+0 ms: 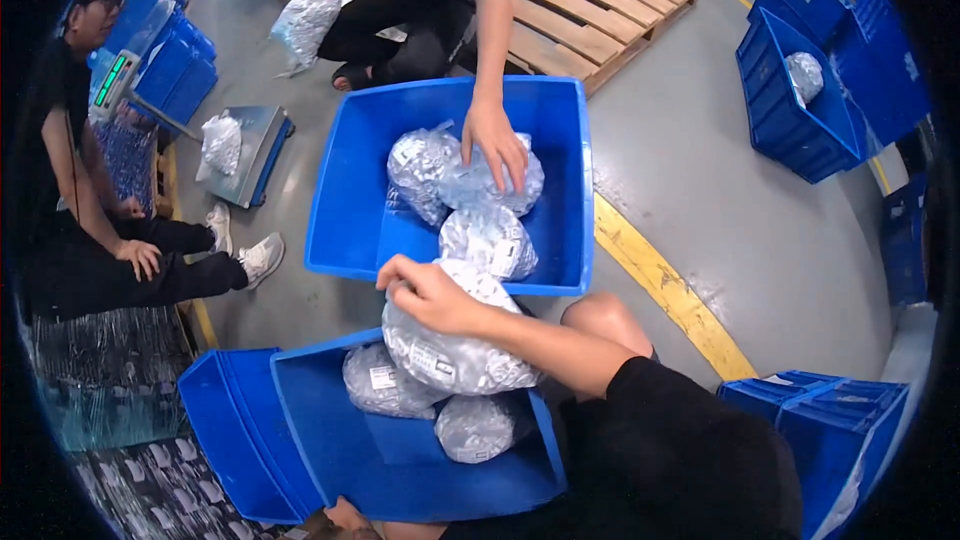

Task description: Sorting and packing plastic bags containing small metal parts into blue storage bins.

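Observation:
My right hand [430, 297] is closed on the gathered top of a clear plastic bag [455, 345] full of small silvery-white pieces. The bag hangs over the far rim of the nearer blue bin [385, 485]. Two similar bags, one [385, 385] at the left and another [475, 430] lower down, lie inside that bin. At its near edge, my left hand [350, 516] grips the rim, mostly hidden. Just beyond stands a larger blue bin [350, 225] holding several such bags [490, 240]. A co-worker's hand [497, 155] rests on one of them.
A seated person [95, 200] is at the left, by a platform scale [250, 155] bearing a bag. A wooden pallet [590, 0] lies behind the far bin. More blue bins [800, 110] stand at the right. Yellow tape [670, 285] crosses the grey floor.

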Action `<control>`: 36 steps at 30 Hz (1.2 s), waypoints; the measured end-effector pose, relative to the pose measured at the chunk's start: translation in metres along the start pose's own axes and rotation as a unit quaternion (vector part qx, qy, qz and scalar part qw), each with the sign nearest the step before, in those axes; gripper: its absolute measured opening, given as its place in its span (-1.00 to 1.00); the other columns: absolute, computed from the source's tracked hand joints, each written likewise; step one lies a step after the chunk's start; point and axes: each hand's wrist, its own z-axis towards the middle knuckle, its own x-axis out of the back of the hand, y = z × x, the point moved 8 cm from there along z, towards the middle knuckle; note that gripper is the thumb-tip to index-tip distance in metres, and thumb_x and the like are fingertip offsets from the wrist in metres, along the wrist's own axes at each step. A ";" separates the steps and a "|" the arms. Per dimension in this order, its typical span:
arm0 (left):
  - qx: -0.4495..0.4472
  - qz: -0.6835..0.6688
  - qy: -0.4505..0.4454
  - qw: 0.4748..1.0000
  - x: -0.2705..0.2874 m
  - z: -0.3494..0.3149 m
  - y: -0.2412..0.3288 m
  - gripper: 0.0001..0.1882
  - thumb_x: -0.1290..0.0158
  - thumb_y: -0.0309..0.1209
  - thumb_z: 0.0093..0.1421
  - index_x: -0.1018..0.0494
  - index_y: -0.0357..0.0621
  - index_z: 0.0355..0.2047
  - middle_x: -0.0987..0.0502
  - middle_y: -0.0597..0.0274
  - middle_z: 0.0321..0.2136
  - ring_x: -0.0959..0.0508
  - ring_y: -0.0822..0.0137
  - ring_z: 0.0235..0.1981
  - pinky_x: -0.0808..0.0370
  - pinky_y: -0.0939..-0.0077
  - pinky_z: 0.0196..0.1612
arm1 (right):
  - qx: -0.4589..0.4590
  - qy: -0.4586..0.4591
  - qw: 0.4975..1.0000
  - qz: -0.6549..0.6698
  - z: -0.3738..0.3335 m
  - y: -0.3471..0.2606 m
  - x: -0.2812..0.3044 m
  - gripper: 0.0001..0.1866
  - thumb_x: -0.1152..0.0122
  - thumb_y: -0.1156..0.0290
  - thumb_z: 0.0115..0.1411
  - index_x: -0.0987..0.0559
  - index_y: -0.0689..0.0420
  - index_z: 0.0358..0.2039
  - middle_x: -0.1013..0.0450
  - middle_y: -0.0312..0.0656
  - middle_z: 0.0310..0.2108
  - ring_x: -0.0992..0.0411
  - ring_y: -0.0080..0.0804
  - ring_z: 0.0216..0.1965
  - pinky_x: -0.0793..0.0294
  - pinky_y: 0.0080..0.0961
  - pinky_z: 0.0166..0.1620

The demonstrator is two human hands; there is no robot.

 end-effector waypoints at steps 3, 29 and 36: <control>-0.005 0.048 0.002 0.999 -0.011 0.022 -0.032 -0.48 -0.18 -0.27 -0.05 -0.46 -0.45 -0.16 -0.55 -0.23 -0.27 -0.58 -0.08 -0.27 -0.50 0.12 -0.20 | -0.038 -0.015 0.999 -0.002 -0.002 0.003 -0.001 -0.83 0.06 0.49 0.17 -0.41 0.21 -0.22 -0.36 -0.23 -0.53 -0.38 -0.50 -0.45 -0.38 -0.50 -0.34; 0.052 0.038 0.069 0.996 -0.041 0.067 -0.090 -0.46 -0.10 -0.36 -0.02 -0.37 -0.35 -0.01 -0.52 -0.21 -0.14 -0.53 -0.19 -0.15 -0.46 0.09 -0.04 | -0.020 -0.030 0.999 -0.004 0.005 -0.003 -0.005 -0.81 0.07 0.46 0.17 -0.41 0.22 -0.21 -0.42 -0.14 -0.50 -0.42 -0.35 -0.46 -0.39 -0.41 -0.33; 0.032 -0.061 0.033 0.997 -0.009 0.013 -0.032 -0.47 -0.05 -0.37 0.00 -0.34 -0.40 -0.01 -0.50 -0.29 -0.15 -0.52 -0.20 -0.14 -0.45 0.05 -0.05 | -0.044 -0.008 0.999 -0.008 -0.001 0.007 -0.001 -0.84 0.06 0.48 0.20 -0.43 0.18 -0.22 -0.37 -0.26 -0.56 -0.32 -0.59 -0.53 -0.31 -0.53 -0.42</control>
